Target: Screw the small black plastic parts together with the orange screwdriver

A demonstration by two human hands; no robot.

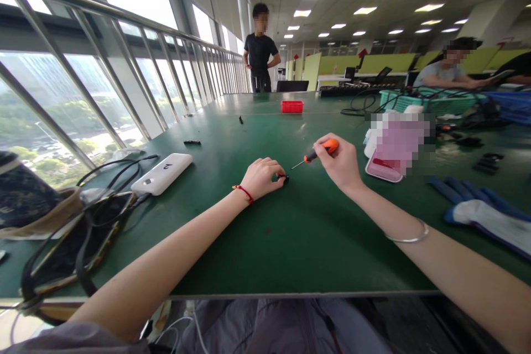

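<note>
My left hand (264,178) rests on the green table (249,254), its thumb and fingers closed on a small black part (284,177) that they mostly hide. To the right of it, my right hand (340,161) is wrapped round the orange and black handle of a screwdriver (327,147). The screwdriver's thin metal shaft slants down to the left, and its tip is near the black part but apart from it. Farther back lie two other small black pieces, one (192,142) to the left and one (240,119) near the middle.
A white power bank (162,173) with black cables and a bag lie on the left. At the back is a red tray (292,106). Rightward are a pink-and-white item (384,168), blue-white gloves (489,213) and a green basket (431,102). One person (260,47) stands behind; others sit right.
</note>
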